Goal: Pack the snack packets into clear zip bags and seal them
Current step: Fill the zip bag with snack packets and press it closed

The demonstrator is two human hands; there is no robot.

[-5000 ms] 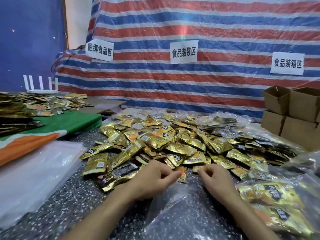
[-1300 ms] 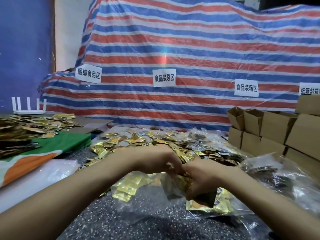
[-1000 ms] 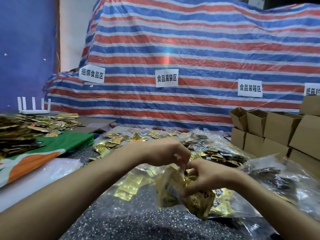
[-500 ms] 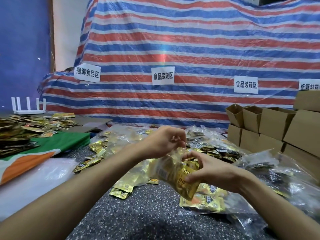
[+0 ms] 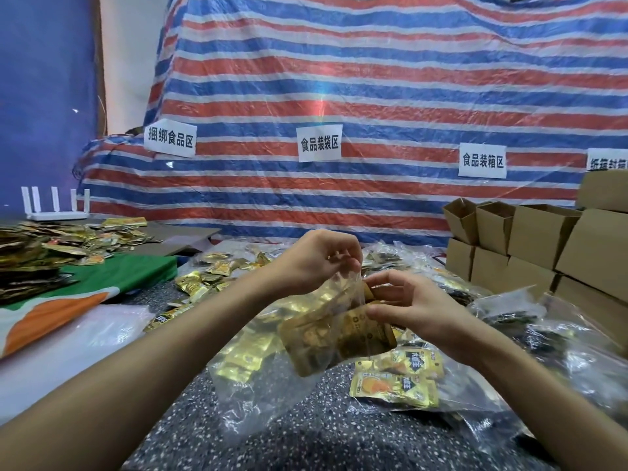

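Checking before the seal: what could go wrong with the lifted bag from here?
The zip bag hangs above the table, held only near its mouth by the left hand and right hand; a slip could spill its packets. Packets sit high near the mouth, so one may catch in the zip.

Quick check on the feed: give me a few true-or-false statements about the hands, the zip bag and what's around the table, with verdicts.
1. The left hand and right hand both grip the clear zip bag. True.
2. The bag is empty. False: gold packets sit inside it.
3. Cardboard boxes are stacked on the right. True.
4. The white router stands beside the boxes. False: it stands at the far left, on the opposite side from them.
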